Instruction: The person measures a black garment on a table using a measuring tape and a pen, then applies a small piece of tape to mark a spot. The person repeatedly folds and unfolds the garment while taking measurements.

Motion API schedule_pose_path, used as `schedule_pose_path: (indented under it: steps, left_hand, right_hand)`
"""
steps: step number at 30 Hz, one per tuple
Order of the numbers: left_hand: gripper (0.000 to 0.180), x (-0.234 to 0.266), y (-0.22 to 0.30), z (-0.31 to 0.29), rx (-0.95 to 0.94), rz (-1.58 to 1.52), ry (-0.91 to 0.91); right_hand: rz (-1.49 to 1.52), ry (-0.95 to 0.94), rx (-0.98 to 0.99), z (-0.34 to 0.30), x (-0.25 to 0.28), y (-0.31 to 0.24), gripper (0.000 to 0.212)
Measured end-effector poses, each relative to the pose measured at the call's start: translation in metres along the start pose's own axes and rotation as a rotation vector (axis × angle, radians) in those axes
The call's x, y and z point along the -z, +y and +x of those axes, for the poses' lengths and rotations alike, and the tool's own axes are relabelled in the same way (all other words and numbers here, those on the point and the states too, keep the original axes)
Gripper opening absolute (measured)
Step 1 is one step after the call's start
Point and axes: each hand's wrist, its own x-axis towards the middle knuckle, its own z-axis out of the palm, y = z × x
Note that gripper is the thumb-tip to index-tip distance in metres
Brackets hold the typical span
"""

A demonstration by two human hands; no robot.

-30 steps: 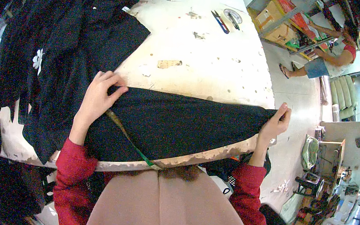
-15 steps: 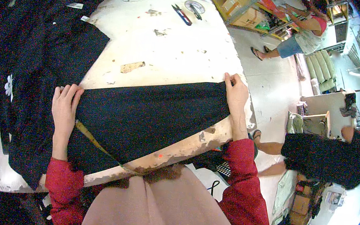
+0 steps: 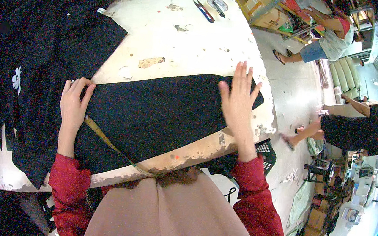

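Note:
A black fabric piece (image 3: 157, 114) lies spread across the pale worn tabletop (image 3: 191, 49). At its far left corner my left hand (image 3: 74, 106) pinches the cloth edge between thumb and fingers. My right hand (image 3: 240, 100) rests open over the right end of the piece, palm down, fingers spread and pointing away from me. A yellowish tape measure (image 3: 104, 138) runs from beside my left hand across the cloth and over the near table edge.
Heaped black garments (image 3: 52, 57) with white tags cover the table's left. Thread snips (image 3: 204, 11) lie beside a small round dish (image 3: 217, 4) at the far side. Beyond the right edge, one person (image 3: 328, 43) stands by shelving and another person (image 3: 355, 133) is on the floor area.
My right hand has let go of the fabric's right edge and now lies flat with fingers spread. My left hand keeps its pinch. The person in black at the right has shifted position.

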Motion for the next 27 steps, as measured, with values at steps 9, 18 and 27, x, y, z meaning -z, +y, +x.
schedule_pose_path:
  steps: [9,18,27]
  left_hand:
    - [0.009,0.018,-0.014,-0.006,-0.044,-0.026,-0.006]
    - [0.012,0.022,-0.023,-0.007,0.047,-0.131,-0.052]
    - [0.013,0.032,-0.026,-0.017,0.132,-0.151,-0.035]
  right_hand:
    - [0.205,-0.12,0.188,-0.02,0.025,-0.094,0.071]
    - [0.491,-0.126,0.501,-0.031,0.027,-0.131,0.075]
    - [0.952,-0.825,0.518,0.108,0.021,-0.111,0.037]
